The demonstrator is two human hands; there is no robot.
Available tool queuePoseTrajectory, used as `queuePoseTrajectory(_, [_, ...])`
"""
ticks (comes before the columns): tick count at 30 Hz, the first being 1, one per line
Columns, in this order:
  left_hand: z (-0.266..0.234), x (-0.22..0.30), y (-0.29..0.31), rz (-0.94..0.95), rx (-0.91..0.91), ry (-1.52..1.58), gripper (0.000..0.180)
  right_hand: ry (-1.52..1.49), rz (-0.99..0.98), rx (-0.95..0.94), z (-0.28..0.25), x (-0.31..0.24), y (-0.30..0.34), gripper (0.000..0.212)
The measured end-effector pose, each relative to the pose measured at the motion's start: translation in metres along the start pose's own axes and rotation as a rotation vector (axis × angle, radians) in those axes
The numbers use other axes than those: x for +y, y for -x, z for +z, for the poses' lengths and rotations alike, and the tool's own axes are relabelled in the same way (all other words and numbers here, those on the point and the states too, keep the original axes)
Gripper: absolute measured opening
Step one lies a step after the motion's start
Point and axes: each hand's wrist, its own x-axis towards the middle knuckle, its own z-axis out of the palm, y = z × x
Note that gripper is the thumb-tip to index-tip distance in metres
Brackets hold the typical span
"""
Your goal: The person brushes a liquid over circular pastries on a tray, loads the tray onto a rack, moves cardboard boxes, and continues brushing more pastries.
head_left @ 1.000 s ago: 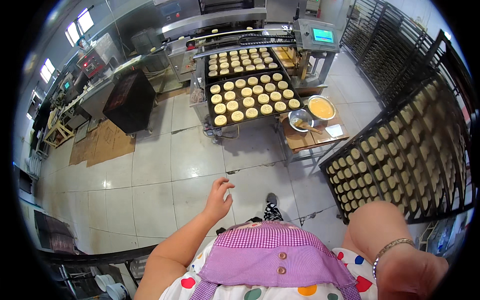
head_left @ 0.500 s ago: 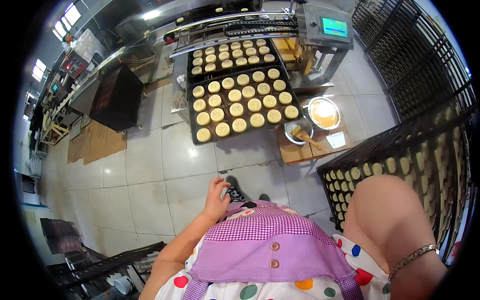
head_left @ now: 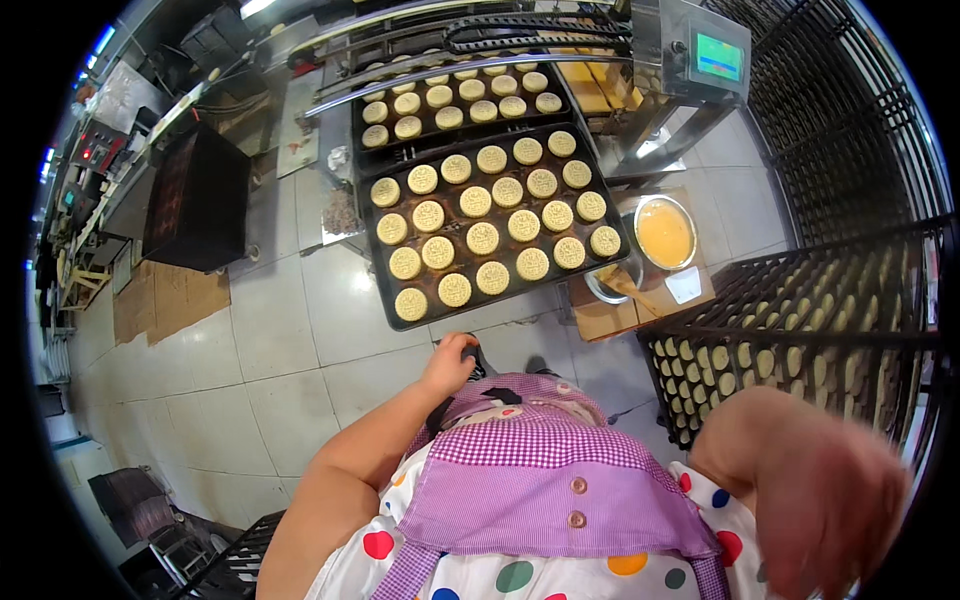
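My left hand (head_left: 449, 364) is in front of my apron, its fingers curled in, with nothing seen in them. It is just below the near edge of a black baking tray (head_left: 520, 298). Rows of round, pale, stamped pastries (head_left: 482, 238) sit on that tray, apart from one another. Over at the lower right, my right hand (head_left: 835, 490) is raised close to the camera and smeared by motion, so its fingers cannot be made out. It is nearest to the dark rack of pastries.
Behind the tray lies another tray of pastries (head_left: 440, 95), under a machine with a screen (head_left: 718, 57). A bowl of orange-yellow liquid (head_left: 665, 232) and a brush (head_left: 628, 288) across a metal bowl are on a low stand (head_left: 610, 318). A dark rack (head_left: 790, 325) stands right.
The trays and bowls appear larger and nearer. My left hand has risen toward the tray edge, and its fingers have curled in. My right hand has come into view at the lower right.
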Motion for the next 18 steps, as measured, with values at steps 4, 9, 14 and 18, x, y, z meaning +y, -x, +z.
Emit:
queuePoseTrajectory(4, [0.038, -0.001, -0.037, -0.472, -0.225, 0.525, 0.019, 0.689, 1.218, -0.14, -0.03, 0.046, 0.196, 0.027])
queuePoseTrajectory(9, [0.076, 0.011, -0.082, -0.926, -0.043, 1.101, 0.017, 0.821, 1.957, -0.313, -0.116, -0.008, 0.461, 0.039])
queuePoseTrajectory(14, [0.097, 0.018, -0.119, -0.959, 0.237, 1.392, 0.009, 0.792, 2.491, -0.083, -0.164, -0.066, 0.579, 0.051])
queuePoseTrajectory(18, [0.115, 0.025, -0.138, -0.964, 0.524, 1.422, 0.011, 0.539, 2.801, 0.211, -0.157, -0.054, 0.585, 0.053])
